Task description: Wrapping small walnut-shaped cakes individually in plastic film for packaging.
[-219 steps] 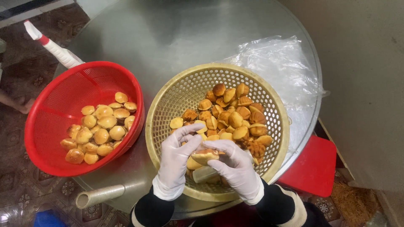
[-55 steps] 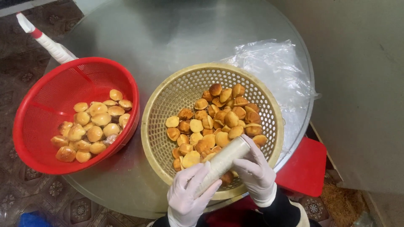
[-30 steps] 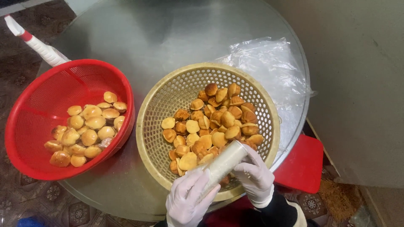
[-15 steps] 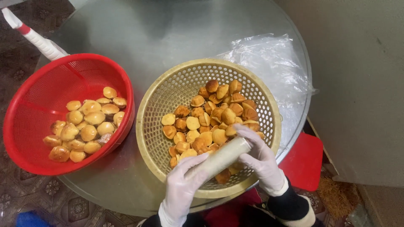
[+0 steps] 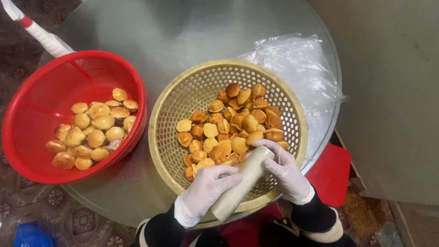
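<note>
Over yellow basket (image 5: 183, 91), L hand (image 5: 208, 187) & R hand (image 5: 286, 169) fingers wrapped round pale tube (image 5: 242, 183).

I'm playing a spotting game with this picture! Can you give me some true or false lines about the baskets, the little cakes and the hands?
1. Both hands wear white gloves. True: the left hand and the right hand are gloved.
2. The hands hold a spoon. False: they hold a pale tube-shaped roll between them.
3. The red basket sits left of the yellow basket. True.
4. The red basket is empty. False: it holds a pile of small golden cakes.
5. A crumpled clear plastic sheet lies beside the yellow basket on the round table. True.
6. The yellow basket holds green apples. False: it holds small browned cakes.
</note>
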